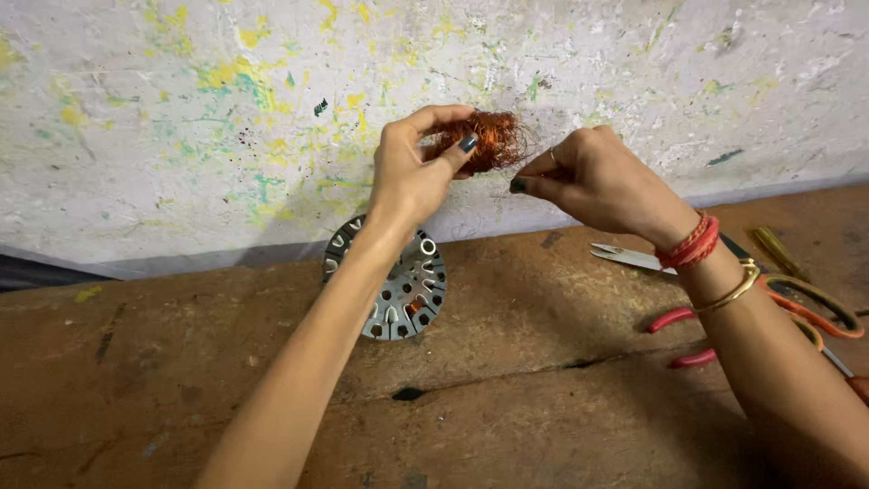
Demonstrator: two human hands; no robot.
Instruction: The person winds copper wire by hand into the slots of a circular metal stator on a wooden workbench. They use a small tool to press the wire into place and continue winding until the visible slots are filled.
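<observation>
My left hand (pixel 412 167) is raised in front of the wall and grips a tangled bundle of thin copper wire (pixel 489 138) between thumb and fingers. My right hand (pixel 593 177) is close beside it on the right, with thumb and forefinger pinched on a fine strand that comes off the bundle. Below my left wrist a round grey metal stator core (pixel 403 290) with slots around its ring lies flat on the brown wooden bench (pixel 507 362).
Orange-handled scissors (pixel 797 294) and red-handled pliers (pixel 679 335) lie on the bench under my right forearm. A yellow-handled tool (pixel 778 249) lies near the wall. The paint-spattered white wall (pixel 181 127) rises straight behind the bench.
</observation>
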